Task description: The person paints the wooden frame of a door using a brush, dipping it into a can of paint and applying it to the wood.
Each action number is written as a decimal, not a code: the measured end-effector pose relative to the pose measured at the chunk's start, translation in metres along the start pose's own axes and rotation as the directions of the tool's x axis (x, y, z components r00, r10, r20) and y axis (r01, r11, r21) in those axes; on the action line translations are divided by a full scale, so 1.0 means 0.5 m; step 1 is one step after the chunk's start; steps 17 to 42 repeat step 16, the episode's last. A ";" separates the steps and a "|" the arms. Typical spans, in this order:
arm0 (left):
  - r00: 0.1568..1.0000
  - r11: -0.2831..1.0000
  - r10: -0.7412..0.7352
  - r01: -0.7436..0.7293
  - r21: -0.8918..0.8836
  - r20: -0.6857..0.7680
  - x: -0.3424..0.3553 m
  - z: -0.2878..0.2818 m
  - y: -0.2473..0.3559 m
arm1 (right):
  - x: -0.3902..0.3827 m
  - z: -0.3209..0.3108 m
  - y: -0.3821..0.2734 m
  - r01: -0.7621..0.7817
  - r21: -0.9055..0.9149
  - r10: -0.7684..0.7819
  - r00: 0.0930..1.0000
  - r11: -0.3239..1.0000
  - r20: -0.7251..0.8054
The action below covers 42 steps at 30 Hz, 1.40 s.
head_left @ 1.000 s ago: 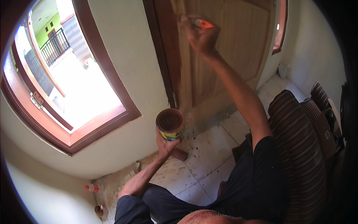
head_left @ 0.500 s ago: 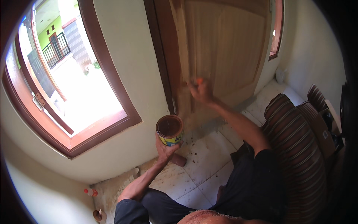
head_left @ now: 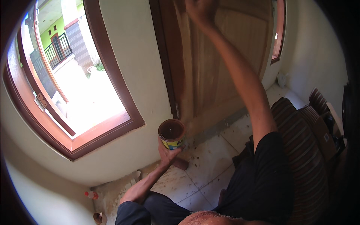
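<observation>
My left hand [head_left: 168, 153] is closed around the lower side of a round can [head_left: 173, 144] with a yellow and blue label. The can is open at the top and tilts slightly; a dark brown coating shows inside it. High up against the wooden door [head_left: 232, 48], my right hand [head_left: 202, 11] is raised to the top edge of the picture with its fingers curled. The small orange-handled tool seen in it half a second ago is hidden now. The door is bare pale wood with recessed panels, and its left edge strip [head_left: 176, 56] is reddish brown.
A window with a brown frame [head_left: 129, 108] stands open at the left. A striped cushioned seat [head_left: 307, 150] is close on my right. Below the can, a brown block-like object [head_left: 180, 163] lies on stained floor tiles [head_left: 210, 161]. A red-capped bottle [head_left: 91, 195] and a cup [head_left: 99, 217] are at the lower left.
My right hand has swung up along the door to the picture's top edge, its arm stretching out. The can in my left hand has shifted slightly down in the view.
</observation>
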<state>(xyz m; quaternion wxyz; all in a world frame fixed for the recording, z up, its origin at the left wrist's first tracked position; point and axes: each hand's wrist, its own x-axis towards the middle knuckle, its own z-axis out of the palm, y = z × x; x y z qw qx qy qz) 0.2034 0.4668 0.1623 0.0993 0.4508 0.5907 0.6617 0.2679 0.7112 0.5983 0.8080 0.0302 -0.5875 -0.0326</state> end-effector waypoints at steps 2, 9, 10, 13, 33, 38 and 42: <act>0.999 0.999 -0.031 0.031 0.005 -0.006 -0.002 -0.007 0.010 | -0.094 -0.031 0.006 -0.027 -0.041 0.028 0.999 0.999 0.042; 1.000 0.999 -0.007 0.007 -0.036 -0.006 -0.003 -0.014 0.024 | -0.436 -0.203 -0.034 -0.317 -0.038 0.311 0.887 0.948 0.343; 1.000 1.000 -0.015 0.015 -0.027 0.002 -0.004 -0.023 0.028 | -0.478 -0.218 -0.055 -0.431 -0.007 0.395 0.820 0.902 0.414; 0.999 0.998 0.007 -0.005 -0.068 0.032 -0.004 -0.015 0.038 | -0.562 -0.265 -0.065 -0.514 -0.128 0.493 0.676 0.848 0.548; 0.994 0.988 0.100 -0.094 -0.122 0.041 0.004 0.004 0.021 | -0.574 -0.259 -0.019 -0.413 -0.167 0.430 0.701 0.895 0.569; 0.994 0.988 0.100 -0.094 -0.122 0.041 0.004 0.004 0.021 | -0.574 -0.259 -0.019 -0.413 -0.167 0.430 0.701 0.895 0.569; 0.994 0.988 0.100 -0.094 -0.122 0.041 0.004 0.004 0.021 | -0.574 -0.259 -0.019 -0.413 -0.167 0.430 0.701 0.895 0.569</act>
